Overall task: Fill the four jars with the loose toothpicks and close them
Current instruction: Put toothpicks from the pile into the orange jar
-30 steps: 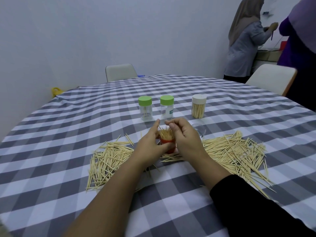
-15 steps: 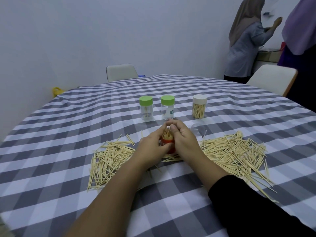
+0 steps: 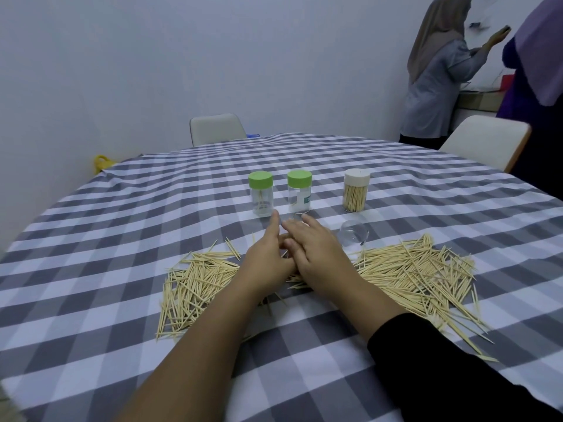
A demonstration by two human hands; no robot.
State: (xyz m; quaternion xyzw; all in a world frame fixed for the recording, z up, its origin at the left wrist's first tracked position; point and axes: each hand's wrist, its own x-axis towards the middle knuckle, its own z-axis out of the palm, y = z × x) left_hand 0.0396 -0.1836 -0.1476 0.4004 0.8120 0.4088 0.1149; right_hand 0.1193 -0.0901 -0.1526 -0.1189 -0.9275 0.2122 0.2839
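The right hand [image 3: 320, 251] now lies flat with straight fingers over the formerly visible orange jar, the left hand [image 3: 268, 257] cupped alongside, between toothpick piles [image 3: 420, 269], jars [image 3: 299, 191] just beyond.

Jar under hands [image 3: 300, 249]: fully covered, unseen.
Label on 12 o'clock jar [image 3: 305, 198]: too small to read.
Bystander at 2 o'clock [image 3: 539, 71]: cropped by frame edge.

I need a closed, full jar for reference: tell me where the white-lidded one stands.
Head view: the white-lidded jar stands rightmost in the far row, beside the two green-lidded jars.
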